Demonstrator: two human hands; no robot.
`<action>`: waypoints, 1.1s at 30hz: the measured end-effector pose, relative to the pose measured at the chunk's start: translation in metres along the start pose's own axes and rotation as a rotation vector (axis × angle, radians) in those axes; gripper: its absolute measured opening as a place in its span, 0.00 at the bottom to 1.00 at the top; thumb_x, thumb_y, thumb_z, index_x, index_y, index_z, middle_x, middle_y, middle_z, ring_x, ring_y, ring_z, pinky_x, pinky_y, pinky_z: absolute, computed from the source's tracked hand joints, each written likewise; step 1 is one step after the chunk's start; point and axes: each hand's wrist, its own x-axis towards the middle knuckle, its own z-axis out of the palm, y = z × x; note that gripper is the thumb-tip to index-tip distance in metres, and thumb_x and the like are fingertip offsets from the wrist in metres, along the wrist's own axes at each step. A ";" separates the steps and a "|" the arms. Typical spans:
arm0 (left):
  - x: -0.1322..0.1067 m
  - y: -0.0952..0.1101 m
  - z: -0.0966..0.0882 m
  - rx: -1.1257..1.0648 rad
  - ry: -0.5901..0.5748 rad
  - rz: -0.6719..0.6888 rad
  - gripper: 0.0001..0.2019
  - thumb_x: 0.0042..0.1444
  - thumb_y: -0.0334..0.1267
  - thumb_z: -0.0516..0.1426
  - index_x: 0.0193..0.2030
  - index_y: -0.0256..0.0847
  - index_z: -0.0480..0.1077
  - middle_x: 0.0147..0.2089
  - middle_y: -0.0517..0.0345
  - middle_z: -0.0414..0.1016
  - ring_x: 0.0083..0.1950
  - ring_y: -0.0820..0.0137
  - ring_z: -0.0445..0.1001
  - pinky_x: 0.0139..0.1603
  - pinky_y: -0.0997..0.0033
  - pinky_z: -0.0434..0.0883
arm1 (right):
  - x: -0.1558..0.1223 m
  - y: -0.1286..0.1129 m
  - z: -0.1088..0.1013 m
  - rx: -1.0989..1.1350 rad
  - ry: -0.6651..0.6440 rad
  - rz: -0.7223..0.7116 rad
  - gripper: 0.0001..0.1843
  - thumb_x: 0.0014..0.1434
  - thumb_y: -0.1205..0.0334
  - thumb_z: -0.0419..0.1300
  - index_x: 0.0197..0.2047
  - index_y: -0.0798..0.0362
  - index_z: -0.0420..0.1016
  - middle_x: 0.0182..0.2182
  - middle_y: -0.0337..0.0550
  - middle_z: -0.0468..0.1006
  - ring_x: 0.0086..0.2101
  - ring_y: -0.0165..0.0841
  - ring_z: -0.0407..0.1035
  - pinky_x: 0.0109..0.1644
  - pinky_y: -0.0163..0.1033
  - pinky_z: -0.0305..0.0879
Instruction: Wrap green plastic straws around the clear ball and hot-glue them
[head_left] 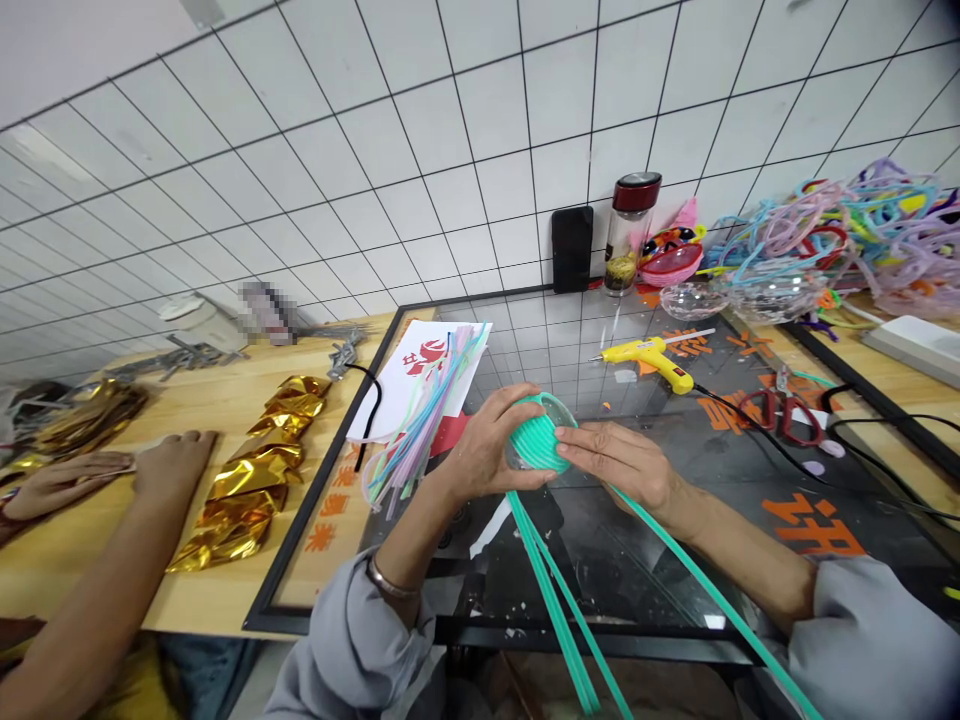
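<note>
My left hand (491,447) is curled around a clear plastic dome (541,437) that is partly wrapped in teal pipe cleaner. My right hand (626,462) presses its fingers against the wrapped side of the dome from the right. Several long teal pipe cleaners (559,600) trail from the dome down toward me, one running along under my right forearm. Both hands hover over a black glass mat (675,560) with orange characters.
A bundle of pastel pipe cleaners (420,425) lies on white paper at left. A yellow glue gun (651,355), red scissors (787,412), a jar (628,232), a phone (571,248) and a heap of coloured pipe cleaners (847,235) sit behind. Another person's hands (112,470) rest by gold foil (255,470).
</note>
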 end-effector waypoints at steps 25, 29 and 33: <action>0.005 0.003 -0.002 -0.075 0.006 0.053 0.31 0.52 0.48 0.67 0.59 0.42 0.61 0.55 0.40 0.72 0.57 0.52 0.73 0.56 0.47 0.73 | 0.000 0.000 -0.001 -0.005 0.009 0.009 0.21 0.67 0.74 0.54 0.62 0.59 0.71 0.55 0.60 0.78 0.57 0.40 0.72 0.56 0.49 0.75; 0.005 0.002 -0.002 -0.062 0.011 0.068 0.31 0.52 0.48 0.67 0.58 0.42 0.61 0.55 0.40 0.72 0.57 0.53 0.73 0.56 0.47 0.74 | 0.000 0.000 0.000 -0.010 0.014 0.002 0.22 0.67 0.75 0.54 0.63 0.60 0.69 0.55 0.61 0.78 0.57 0.40 0.72 0.55 0.50 0.76; 0.005 0.002 -0.002 -0.068 0.002 0.050 0.30 0.52 0.48 0.67 0.58 0.44 0.62 0.56 0.42 0.72 0.58 0.53 0.73 0.57 0.47 0.74 | 0.001 0.000 0.000 -0.012 0.024 0.008 0.23 0.68 0.73 0.54 0.64 0.58 0.69 0.55 0.59 0.78 0.56 0.40 0.73 0.54 0.50 0.76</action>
